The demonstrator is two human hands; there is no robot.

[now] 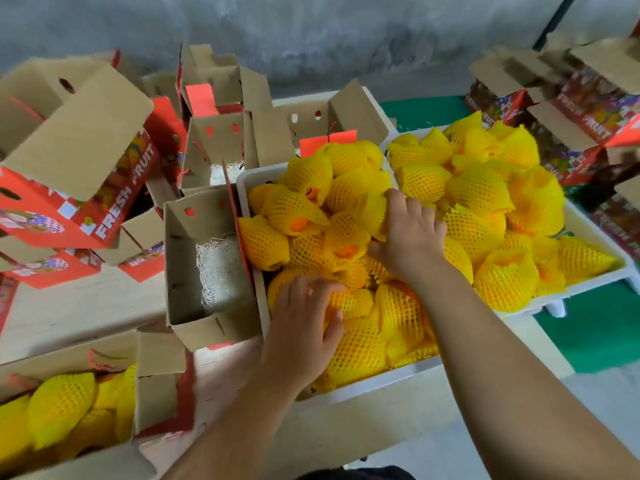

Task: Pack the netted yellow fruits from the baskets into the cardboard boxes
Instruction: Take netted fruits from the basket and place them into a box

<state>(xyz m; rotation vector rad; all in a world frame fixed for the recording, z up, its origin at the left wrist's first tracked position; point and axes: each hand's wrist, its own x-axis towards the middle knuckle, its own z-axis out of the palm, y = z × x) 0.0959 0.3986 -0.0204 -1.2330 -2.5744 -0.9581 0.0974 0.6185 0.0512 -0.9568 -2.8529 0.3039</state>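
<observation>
Two white baskets hold piles of yellow-netted fruits: the near basket (pixel 377 381) in the middle and a second basket (pixel 588 285) to its right. My left hand (pixel 304 320) lies on a netted fruit (pixel 353 299) at the near basket's left side, fingers curled over it. My right hand (pixel 410 237) reaches into the middle of the same pile, its fingers curled round another netted fruit (pixel 372 209). An open cardboard box (pixel 187 306) with white shredded paper (pixel 218 268) inside stands against the basket's left wall.
At bottom left, a cardboard box (pixel 156 396) holds several netted fruits (pixel 59 407). Red FRESH FRUIT boxes (pixel 69 202) with raised flaps crowd the left, back and right. A pale table (pixel 76 313) lies underneath, a green surface (pixel 602 334) at right.
</observation>
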